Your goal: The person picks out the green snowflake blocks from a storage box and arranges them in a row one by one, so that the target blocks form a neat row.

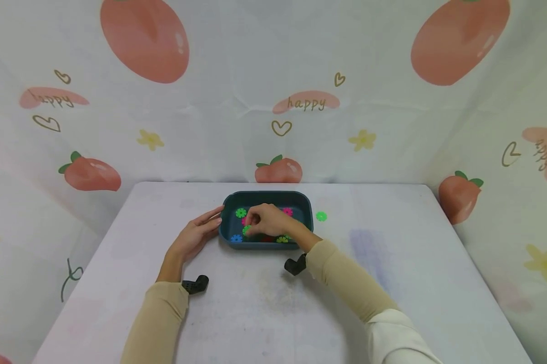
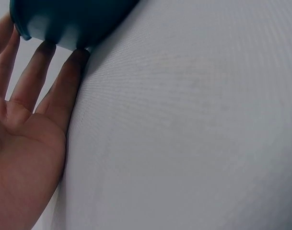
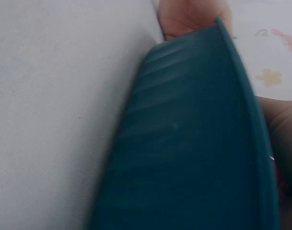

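A dark teal tray (image 1: 266, 246) holds several small notched plastic discs, among them a green one (image 1: 240, 213), a pink one (image 1: 287, 211) and a blue one (image 1: 236, 238). My right hand (image 1: 271, 220) reaches over the near wall into the tray, thumb and forefinger pinching a green notched disc (image 1: 246, 230) at the left side. In the right wrist view the tray wall (image 3: 193, 129) hides the fingertips. My left hand (image 1: 195, 235) rests beside the tray's left end. Its extended fingers (image 2: 64, 81) touch the outer wall in the left wrist view.
A single green disc (image 1: 321, 216) lies on the white tabletop (image 1: 237, 313), just right of the tray. Behind the table hangs a white cloth (image 1: 228, 136) printed with fruit. Black wrist-worn devices (image 1: 200, 284) sit at both cuffs.
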A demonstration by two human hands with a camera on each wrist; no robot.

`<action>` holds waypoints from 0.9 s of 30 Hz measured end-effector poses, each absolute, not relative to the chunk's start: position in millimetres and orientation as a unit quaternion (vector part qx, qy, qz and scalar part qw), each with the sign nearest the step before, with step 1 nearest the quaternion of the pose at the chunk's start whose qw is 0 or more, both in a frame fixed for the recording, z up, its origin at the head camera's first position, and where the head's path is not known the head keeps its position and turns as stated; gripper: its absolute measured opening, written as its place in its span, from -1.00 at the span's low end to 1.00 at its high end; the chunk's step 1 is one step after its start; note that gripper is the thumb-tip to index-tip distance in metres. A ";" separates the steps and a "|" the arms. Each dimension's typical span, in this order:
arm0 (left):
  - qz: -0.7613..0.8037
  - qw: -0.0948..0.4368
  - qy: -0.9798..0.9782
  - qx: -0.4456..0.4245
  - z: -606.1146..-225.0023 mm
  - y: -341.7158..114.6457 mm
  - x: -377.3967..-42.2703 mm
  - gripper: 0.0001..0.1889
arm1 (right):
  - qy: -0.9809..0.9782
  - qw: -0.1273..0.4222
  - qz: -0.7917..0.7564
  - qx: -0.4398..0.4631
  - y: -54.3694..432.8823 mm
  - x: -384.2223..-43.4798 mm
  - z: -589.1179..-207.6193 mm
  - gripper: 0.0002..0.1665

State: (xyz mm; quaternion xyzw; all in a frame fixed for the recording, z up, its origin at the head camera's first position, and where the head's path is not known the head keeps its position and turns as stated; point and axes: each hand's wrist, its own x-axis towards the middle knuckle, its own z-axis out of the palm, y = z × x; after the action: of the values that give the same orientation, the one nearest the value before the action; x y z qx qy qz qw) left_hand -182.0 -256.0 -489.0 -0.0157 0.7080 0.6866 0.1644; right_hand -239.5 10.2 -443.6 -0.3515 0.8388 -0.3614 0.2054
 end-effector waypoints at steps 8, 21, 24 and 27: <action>0.683 0.163 0.712 -0.015 -490.4 -256.7 -180.1 -0.36 | 0.828 0.175 -0.429 -0.318 26.4 -240.0 -439.6 -0.81; 0.681 0.164 0.714 -0.016 -490.1 -257.6 -182.1 -0.37 | 0.811 0.158 -0.495 -0.270 55.8 -237.4 -431.3 -0.76; 0.679 0.164 0.715 -0.016 -490.3 -257.7 -182.1 -0.36 | 0.803 0.157 -0.512 -0.261 62.0 -238.3 -432.3 -0.78; 0.679 0.164 0.715 -0.016 -490.8 -257.2 -182.1 -0.36 | 0.795 0.156 -0.530 -0.250 68.1 -238.3 -431.6 -0.77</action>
State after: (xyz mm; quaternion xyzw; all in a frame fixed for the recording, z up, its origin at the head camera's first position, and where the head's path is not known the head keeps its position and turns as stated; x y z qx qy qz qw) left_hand -182.1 -257.2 -490.8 -0.0162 0.7152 0.6791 0.1644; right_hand -238.3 68.1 -431.6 -0.2500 0.7950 -0.5302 0.1559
